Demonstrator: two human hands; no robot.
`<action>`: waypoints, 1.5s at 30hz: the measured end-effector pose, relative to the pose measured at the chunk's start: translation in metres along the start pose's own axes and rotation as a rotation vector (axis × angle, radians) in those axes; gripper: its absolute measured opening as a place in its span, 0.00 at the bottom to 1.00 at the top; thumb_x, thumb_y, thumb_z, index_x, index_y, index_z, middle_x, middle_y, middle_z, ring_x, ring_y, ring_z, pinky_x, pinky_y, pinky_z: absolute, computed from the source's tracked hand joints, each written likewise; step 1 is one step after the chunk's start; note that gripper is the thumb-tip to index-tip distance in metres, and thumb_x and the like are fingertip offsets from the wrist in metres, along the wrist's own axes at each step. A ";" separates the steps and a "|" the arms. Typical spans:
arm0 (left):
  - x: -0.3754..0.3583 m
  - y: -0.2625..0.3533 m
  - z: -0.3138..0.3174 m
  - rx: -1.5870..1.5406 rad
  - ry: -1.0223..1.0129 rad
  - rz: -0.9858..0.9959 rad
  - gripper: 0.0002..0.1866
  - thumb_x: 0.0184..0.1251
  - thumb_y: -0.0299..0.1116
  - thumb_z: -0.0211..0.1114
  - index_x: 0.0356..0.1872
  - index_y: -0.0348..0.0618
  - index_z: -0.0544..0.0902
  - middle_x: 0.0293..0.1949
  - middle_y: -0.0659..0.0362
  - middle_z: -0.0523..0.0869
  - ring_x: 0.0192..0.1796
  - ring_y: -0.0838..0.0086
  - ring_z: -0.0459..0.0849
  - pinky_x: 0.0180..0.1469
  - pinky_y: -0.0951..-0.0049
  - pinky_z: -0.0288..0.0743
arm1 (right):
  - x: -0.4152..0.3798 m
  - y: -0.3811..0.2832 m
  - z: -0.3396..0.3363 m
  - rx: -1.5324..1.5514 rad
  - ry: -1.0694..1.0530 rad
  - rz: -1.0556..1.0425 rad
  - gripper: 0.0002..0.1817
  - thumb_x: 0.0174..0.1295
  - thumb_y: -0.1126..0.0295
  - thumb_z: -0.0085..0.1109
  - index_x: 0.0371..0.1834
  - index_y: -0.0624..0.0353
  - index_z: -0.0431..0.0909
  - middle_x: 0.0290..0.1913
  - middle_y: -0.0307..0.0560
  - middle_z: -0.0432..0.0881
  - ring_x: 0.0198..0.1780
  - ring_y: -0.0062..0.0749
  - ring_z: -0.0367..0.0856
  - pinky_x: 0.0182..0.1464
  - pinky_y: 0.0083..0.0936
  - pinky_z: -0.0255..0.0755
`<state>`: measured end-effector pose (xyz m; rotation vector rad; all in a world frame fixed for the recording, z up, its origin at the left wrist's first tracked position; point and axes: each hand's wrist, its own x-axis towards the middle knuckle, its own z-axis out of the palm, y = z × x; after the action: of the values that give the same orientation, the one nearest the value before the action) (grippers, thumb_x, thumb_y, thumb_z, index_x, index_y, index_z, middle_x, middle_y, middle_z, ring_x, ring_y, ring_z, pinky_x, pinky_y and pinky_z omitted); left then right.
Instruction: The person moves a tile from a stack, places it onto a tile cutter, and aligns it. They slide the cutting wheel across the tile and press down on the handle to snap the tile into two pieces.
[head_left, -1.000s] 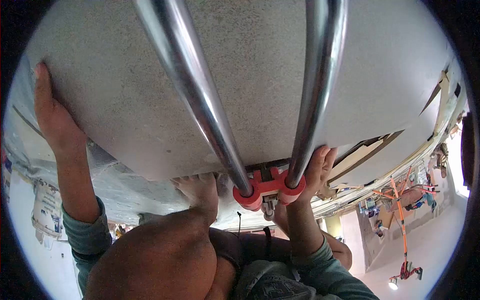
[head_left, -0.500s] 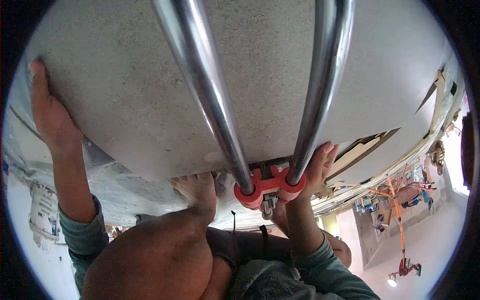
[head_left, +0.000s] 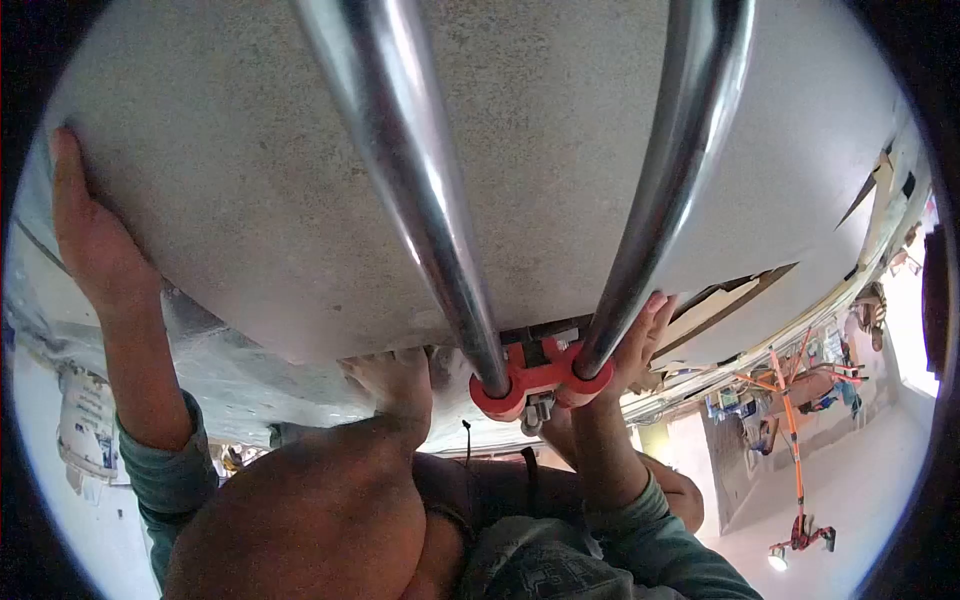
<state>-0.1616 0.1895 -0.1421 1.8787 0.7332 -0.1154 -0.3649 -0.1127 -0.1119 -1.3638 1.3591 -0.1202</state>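
A large grey tile [head_left: 250, 190] lies beneath the two chrome rails [head_left: 400, 170] of a tile cutter. The rails run into a red end piece [head_left: 540, 378] with a metal bolt at the near edge. At the tile's left edge, my left hand [head_left: 105, 250] rests with its visible digit stretched along the side; its other fingers are hidden. Beside the right rail, my right hand [head_left: 632, 350] has its fingers laid out over the tile's near edge, close against the red end piece, which hides part of the palm.
My bare foot [head_left: 395, 385] is at the tile's near edge, left of the end piece. Broken tile or board pieces [head_left: 730, 300] lie to the right. A white bucket [head_left: 88, 420] stands at far left, and an orange lamp stand [head_left: 790, 440] at right.
The rails appear larger and spread wider toward the top of the view, the right one shifted rightward. My right fingers have shifted slightly; my left hand stays at the tile's edge.
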 end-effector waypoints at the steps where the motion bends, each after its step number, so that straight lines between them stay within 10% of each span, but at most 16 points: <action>1: 0.011 -0.015 -0.022 0.202 -0.113 0.214 0.28 0.72 0.50 0.43 0.63 0.40 0.67 0.59 0.52 0.73 0.61 0.64 0.70 0.66 0.64 0.57 | 0.000 0.000 -0.002 -0.003 0.000 -0.001 0.19 0.70 0.53 0.43 0.44 0.60 0.66 0.33 0.39 0.69 0.29 0.16 0.69 0.28 0.15 0.63; 4: 0.036 -0.022 -0.045 0.427 -0.213 0.373 0.29 0.73 0.50 0.37 0.66 0.42 0.65 0.61 0.50 0.71 0.63 0.60 0.70 0.67 0.61 0.57 | 0.004 0.007 -0.016 -0.018 -0.045 -0.037 0.23 0.68 0.53 0.47 0.52 0.63 0.64 0.39 0.44 0.67 0.40 0.23 0.70 0.40 0.25 0.66; 7: 0.020 -0.002 -0.010 0.509 -0.072 0.293 0.28 0.74 0.48 0.35 0.66 0.43 0.64 0.60 0.48 0.72 0.60 0.58 0.73 0.64 0.59 0.62 | 0.012 0.028 -0.044 -0.583 -0.347 -0.658 0.33 0.63 0.50 0.53 0.60 0.67 0.58 0.46 0.48 0.67 0.51 0.31 0.69 0.52 0.30 0.62; 9: 0.013 0.001 0.001 0.574 0.049 0.251 0.27 0.74 0.47 0.35 0.66 0.43 0.64 0.59 0.48 0.73 0.59 0.57 0.74 0.62 0.59 0.65 | 0.004 0.027 -0.036 0.241 -0.265 -0.133 0.45 0.56 0.43 0.59 0.64 0.68 0.55 0.51 0.51 0.67 0.56 0.35 0.69 0.56 0.31 0.61; 13: 0.031 -0.019 -0.031 0.562 -0.080 0.409 0.26 0.75 0.45 0.35 0.66 0.42 0.65 0.58 0.48 0.74 0.59 0.59 0.74 0.62 0.61 0.65 | 0.005 0.017 -0.025 0.070 0.038 0.096 0.54 0.47 0.37 0.64 0.65 0.69 0.54 0.56 0.53 0.66 0.58 0.36 0.67 0.60 0.34 0.58; 15: 0.028 -0.019 -0.035 0.724 -0.126 0.502 0.25 0.75 0.44 0.35 0.65 0.42 0.65 0.58 0.49 0.73 0.59 0.60 0.74 0.63 0.61 0.64 | 0.010 0.034 -0.053 -0.489 -0.352 -0.602 0.51 0.51 0.39 0.62 0.66 0.69 0.53 0.56 0.53 0.66 0.58 0.35 0.68 0.59 0.32 0.60; 16: 0.025 -0.014 -0.027 0.634 -0.093 0.418 0.25 0.75 0.44 0.35 0.65 0.42 0.66 0.59 0.50 0.73 0.59 0.61 0.74 0.63 0.62 0.63 | 0.006 0.038 -0.052 -0.052 -0.394 -0.498 0.47 0.55 0.42 0.59 0.64 0.70 0.54 0.54 0.52 0.66 0.56 0.33 0.68 0.56 0.29 0.61; 20: 0.024 -0.014 -0.015 0.423 -0.013 0.290 0.25 0.75 0.44 0.37 0.65 0.41 0.67 0.61 0.52 0.72 0.62 0.64 0.71 0.65 0.64 0.60 | 0.004 0.018 -0.029 0.045 -0.156 -0.071 0.40 0.59 0.41 0.53 0.59 0.67 0.58 0.47 0.45 0.65 0.49 0.29 0.68 0.52 0.29 0.64; 27: 0.012 0.004 0.008 0.222 0.058 0.042 0.27 0.74 0.49 0.40 0.65 0.42 0.67 0.60 0.53 0.73 0.61 0.67 0.71 0.65 0.67 0.59 | 0.003 0.021 -0.034 0.015 -0.118 -0.016 0.27 0.71 0.51 0.39 0.59 0.64 0.57 0.44 0.43 0.67 0.46 0.23 0.70 0.48 0.20 0.66; 35: 0.012 0.000 0.008 0.314 0.063 0.201 0.33 0.71 0.56 0.44 0.63 0.37 0.67 0.58 0.51 0.73 0.60 0.65 0.70 0.67 0.66 0.52 | 0.005 0.002 -0.005 0.013 0.013 0.038 0.17 0.72 0.52 0.35 0.33 0.53 0.60 0.28 0.37 0.67 0.27 0.15 0.64 0.29 0.13 0.59; 45: 0.008 0.016 0.017 0.094 -0.031 0.062 0.38 0.69 0.58 0.46 0.65 0.32 0.62 0.62 0.45 0.67 0.64 0.58 0.64 0.68 0.63 0.51 | 0.003 0.002 0.002 0.076 -0.173 -0.044 0.18 0.71 0.54 0.43 0.44 0.60 0.63 0.37 0.41 0.69 0.42 0.23 0.67 0.49 0.26 0.62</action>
<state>-0.1424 0.1739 -0.1396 1.9834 0.6572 -0.1417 -0.3636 -0.1134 -0.1156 -1.3099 1.1693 -0.0809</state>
